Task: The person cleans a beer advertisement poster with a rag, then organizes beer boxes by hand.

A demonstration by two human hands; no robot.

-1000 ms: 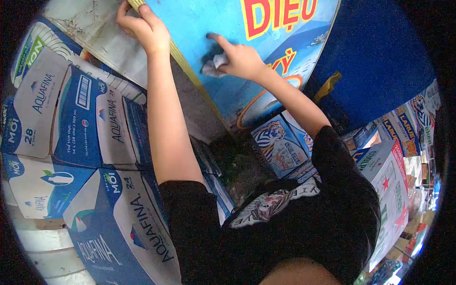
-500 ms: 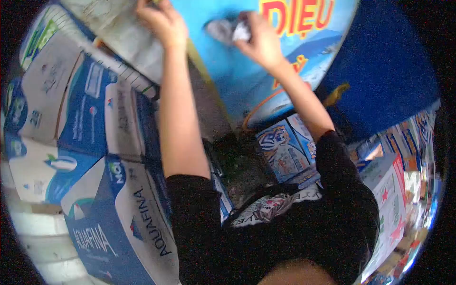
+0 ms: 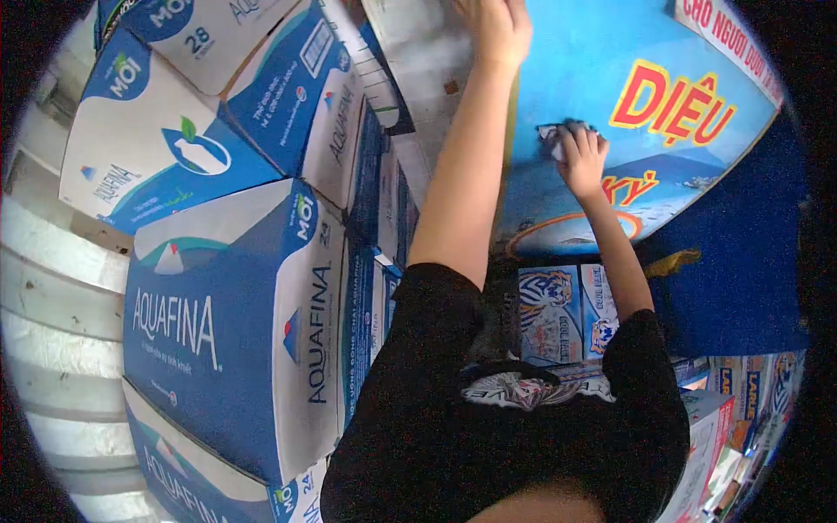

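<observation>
My right hand [image 3: 582, 157] presses a crumpled white-and-dark cloth [image 3: 549, 135] against a glossy light-blue panel [image 3: 567, 61] with red-and-yellow lettering. The cloth lies left of the large lettering, partly covered by my fingers. At the top of the view, my left hand [image 3: 501, 30] is by the panel's left edge. Its fingertips run out of the frame, so its grip is hidden.
Stacked blue-and-white Aquafina cartons [image 3: 200, 322] rise close on my left. Tiger-printed cartons [image 3: 558, 314] sit below the panel. A dark-blue surface [image 3: 732, 279] stands at the right, with more boxes [image 3: 741, 392] beneath. A ribbed white surface [image 3: 61, 349] lies far left.
The view has swung, so the cartons and panel appear further right and show more fully. My right hand and the cloth have moved lower on the panel. My left hand stays near its left edge.
</observation>
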